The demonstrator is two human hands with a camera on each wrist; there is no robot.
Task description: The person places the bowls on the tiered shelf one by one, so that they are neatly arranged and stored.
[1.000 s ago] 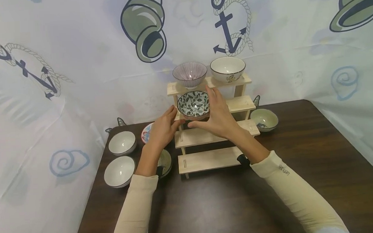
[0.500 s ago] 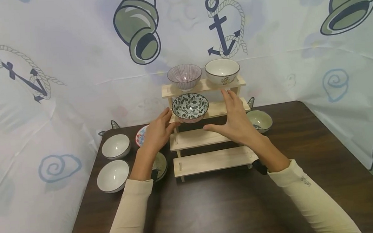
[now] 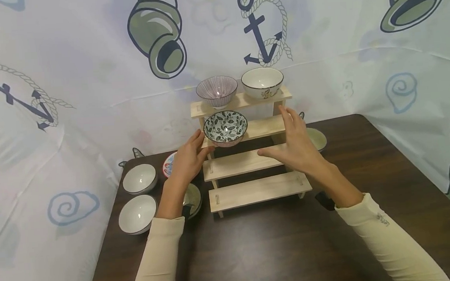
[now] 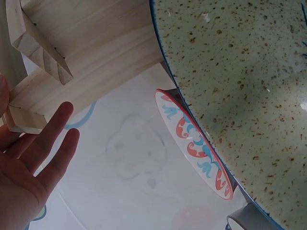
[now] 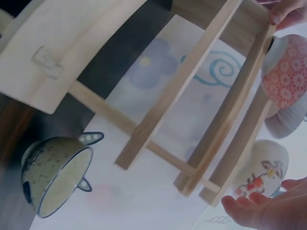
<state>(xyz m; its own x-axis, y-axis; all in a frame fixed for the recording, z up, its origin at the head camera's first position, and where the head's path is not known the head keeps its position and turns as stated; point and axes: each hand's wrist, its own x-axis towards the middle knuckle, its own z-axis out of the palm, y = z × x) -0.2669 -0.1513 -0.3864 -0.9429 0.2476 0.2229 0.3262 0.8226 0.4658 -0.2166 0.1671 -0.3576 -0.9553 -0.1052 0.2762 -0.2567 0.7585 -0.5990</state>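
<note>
Bowl (image 3: pixel 226 127), leaf-patterned | right hand (image 3: pixel 298 147) now drawn clear | left hand (image 3: pixel 188 158) still alongside

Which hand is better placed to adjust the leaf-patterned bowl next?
Probably the left hand: it is right beside the leaf-patterned bowl, while the right hand is clearly apart from it.

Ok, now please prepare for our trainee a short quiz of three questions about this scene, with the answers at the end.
1. How many bowls stand on the top shelf?
2. Fill in: the leaf-patterned bowl stands on the ____ shelf from the top.
3. True or false: the right hand is holding the leaf-patterned bowl.

Key:
1. Two: the purple-striped bowl and the flowered white bowl.
2. Second.
3. False: there is a gap between them.
</note>
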